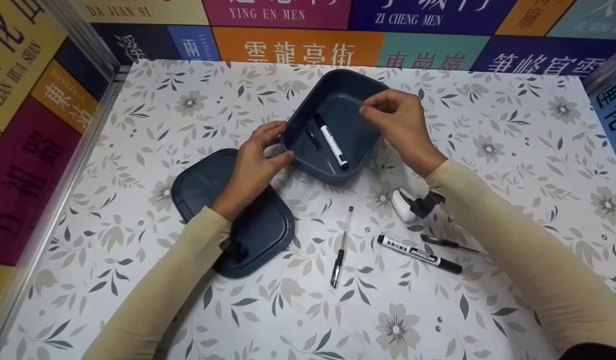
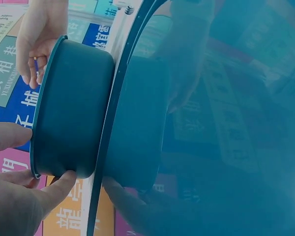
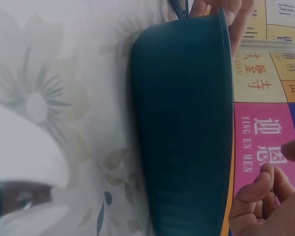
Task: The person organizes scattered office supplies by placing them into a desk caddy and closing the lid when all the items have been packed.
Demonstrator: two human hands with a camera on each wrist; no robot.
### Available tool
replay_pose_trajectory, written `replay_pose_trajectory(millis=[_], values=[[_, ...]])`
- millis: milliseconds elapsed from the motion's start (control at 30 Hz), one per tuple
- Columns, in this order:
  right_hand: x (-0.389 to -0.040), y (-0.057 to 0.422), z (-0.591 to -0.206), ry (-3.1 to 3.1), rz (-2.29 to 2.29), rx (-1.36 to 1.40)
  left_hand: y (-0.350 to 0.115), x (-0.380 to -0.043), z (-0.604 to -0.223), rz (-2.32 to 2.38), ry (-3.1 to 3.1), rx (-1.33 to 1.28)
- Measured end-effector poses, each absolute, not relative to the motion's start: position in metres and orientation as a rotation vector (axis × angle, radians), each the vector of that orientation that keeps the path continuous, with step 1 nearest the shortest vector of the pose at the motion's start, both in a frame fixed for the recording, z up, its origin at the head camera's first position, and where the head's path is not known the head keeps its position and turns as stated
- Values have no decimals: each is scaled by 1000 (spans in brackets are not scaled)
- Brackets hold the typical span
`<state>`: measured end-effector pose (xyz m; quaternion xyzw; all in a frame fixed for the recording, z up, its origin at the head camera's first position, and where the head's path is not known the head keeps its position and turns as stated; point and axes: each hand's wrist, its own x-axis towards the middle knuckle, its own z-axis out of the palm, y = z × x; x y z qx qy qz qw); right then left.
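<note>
A dark blue-grey plastic box [image 1: 355, 82] stands lidless, with a white marker [image 1: 333, 145] and a slim black pen-like piece [image 1: 314, 138] on its floor. My left hand [image 1: 258, 160] touches the box's left side, fingertips on the outer wall and thumb near the front corner. Over the right rim, my right hand [image 1: 400, 120] hovers with loosely curled fingers. A gap shows between its thumb and index finger in the right wrist view, and nothing is held. Under the left forearm lies the matching lid [image 1: 268, 230].
Nearer on the flowered tabletop lie a clear pen with black grip [image 1: 342, 245], a whiteboard marker [image 1: 420, 254] and another black pen [image 1: 448, 243]. A white rounded object [image 1: 403, 205] sits by the right wrist. Panels with large lettering [image 1: 298, 47] border the table.
</note>
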<state>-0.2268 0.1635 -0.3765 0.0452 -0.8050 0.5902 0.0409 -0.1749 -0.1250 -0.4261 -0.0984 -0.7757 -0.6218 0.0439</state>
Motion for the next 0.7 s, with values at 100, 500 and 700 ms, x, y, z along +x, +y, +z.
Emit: replay_pose_trajectory(millis=[100, 500, 700], values=[[-223, 169, -377, -2471, 1790, 123, -125, -175, -426, -1908, -2368, -302], [-212, 190, -377, -2474, 1822, 114, -126, -175, -427, -1903, -2358, -307], [-206, 196, -377, -2495, 1785, 129, -126, -176, -428, -1884, -2375, -301]])
